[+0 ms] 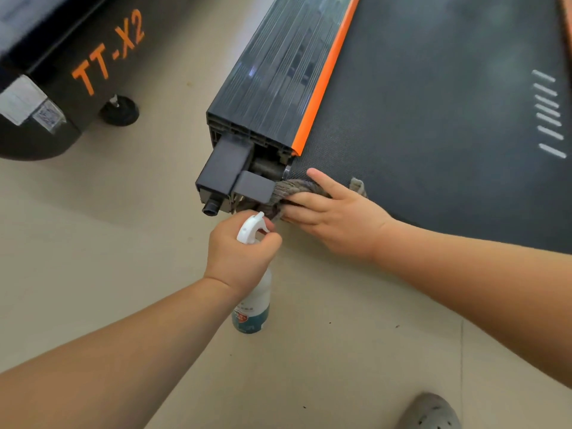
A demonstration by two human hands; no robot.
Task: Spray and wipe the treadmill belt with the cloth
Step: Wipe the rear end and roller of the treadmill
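Grey shoe (428, 411) is seen below. Spray bottle (252, 305) is gripped by curled left hand (238, 252) fingers; cloth (294, 185) is clutched by right hand (337, 218) fingers at the belt (433, 119) corner, against the end bracket (223, 171).

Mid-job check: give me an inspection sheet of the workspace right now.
Surface: treadmill belt, dark, pale hazy patches farther up.
Job's things: cloth bunched at the belt's near corner; spray bottle off the belt.
Clutter: dark specks on the floor.
Grippers: left hand grips the spray bottle; right hand holds the cloth.
Cables: nothing seen.
Surroundings: ribbed side rail, second machine marked TT-X2, grey shoe.
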